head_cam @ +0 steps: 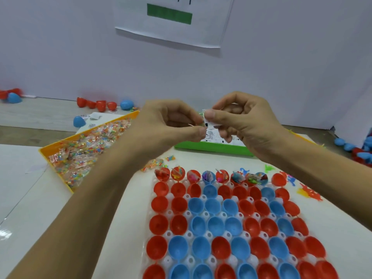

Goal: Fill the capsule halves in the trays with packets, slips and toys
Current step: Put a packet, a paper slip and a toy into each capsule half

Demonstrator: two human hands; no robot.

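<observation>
A clear tray (169, 213) holds rows of red and blue capsule halves (215, 206). Most of the halves in the far row (208, 176) hold packets, slips and toys; the nearer rows look empty. Above the tray's far end, my left hand (171, 121) and my right hand (245, 119) meet. Together they pinch a small white printed paper slip (208, 125) with something thin and green at its top edge. An orange bin (43, 153) of clear candy packets (86, 150) sits to the left. Behind my hands a green tray (211, 149) holds more printed slips.
Small plastic toys (308, 191) lie loose on the table right of the tray, and a candy packet (153, 165) lies near its far left corner. Loose red and blue capsule halves (96, 104) lie along the white wall, with more at the far right (360, 152).
</observation>
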